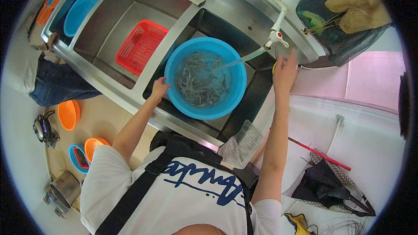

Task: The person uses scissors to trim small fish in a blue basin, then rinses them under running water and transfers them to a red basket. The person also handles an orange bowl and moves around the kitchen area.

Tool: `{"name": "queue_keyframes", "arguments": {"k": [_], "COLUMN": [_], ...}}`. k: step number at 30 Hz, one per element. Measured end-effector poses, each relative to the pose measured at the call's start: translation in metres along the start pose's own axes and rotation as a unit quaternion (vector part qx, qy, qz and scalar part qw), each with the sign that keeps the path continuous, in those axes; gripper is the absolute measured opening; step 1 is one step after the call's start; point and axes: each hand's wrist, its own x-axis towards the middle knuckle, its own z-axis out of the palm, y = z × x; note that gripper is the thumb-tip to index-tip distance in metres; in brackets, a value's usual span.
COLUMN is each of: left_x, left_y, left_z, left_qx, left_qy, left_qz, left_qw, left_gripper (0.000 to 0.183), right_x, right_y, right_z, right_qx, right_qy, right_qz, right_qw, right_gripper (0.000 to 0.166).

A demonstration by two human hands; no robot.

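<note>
A blue plastic basin [205,112] stands in the black-walled right sink, with many small greyish shrimp-like animals [200,81] in water. From a white plastic tap with a red-marked handle [275,37], a clear hose [248,57] runs over the basin, water streaming from it. My left hand [160,88] touches the basin's left rim, its fingers apart. My right hand [285,70] is raised at the sink's right edge, below the tap; something with a yellow edge is partly hidden behind it, and whether the hand grips it does not show.
A red perforated plastic basket [142,47] lies in the middle sink. Another blue basin [84,11] stands in the far-left sink, near another person [62,78]. A striped cloth [243,145] hangs over the front edge. Orange basins [69,115] stand on the floor. Net bags [356,3] hang upper right.
</note>
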Motion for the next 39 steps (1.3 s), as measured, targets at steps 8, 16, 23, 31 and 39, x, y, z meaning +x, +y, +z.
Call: {"name": "queue_keyframes", "arguments": {"k": [8,16,23,31,39], "left_x": [0.081,0.087,0.067,0.077,0.093], "left_y": [-0.070,-0.045,0.002,-0.024,-0.050], "left_z": [0.021,0.021,0.023,0.026,0.031], "left_qx": [-0.068,-0.037,-0.148,-0.155,-0.053], "left_qy": [0.023,0.039,0.044,0.018,0.045], "left_qz": [-0.121,-0.159,-0.164,-0.169,-0.182], "left_qw": [0.990,0.986,0.974,0.973,0.981], "left_gripper": [0.066,0.052,0.046,0.055,0.061], "right_x": [0.031,0.044,0.044,0.049,0.041], "right_y": [0.017,0.023,0.016,0.009,-0.037], "right_z": [0.005,0.000,0.002,0.008,0.010], "right_qx": [0.112,0.219,0.193,0.004,0.085], "right_qy": [-0.153,-0.089,-0.125,-0.131,-0.271], "right_qz": [0.117,0.048,0.093,0.036,0.142], "right_qw": [0.975,0.970,0.969,0.991,0.948], "right_gripper": [0.036,0.027,0.025,0.022,0.022]}}
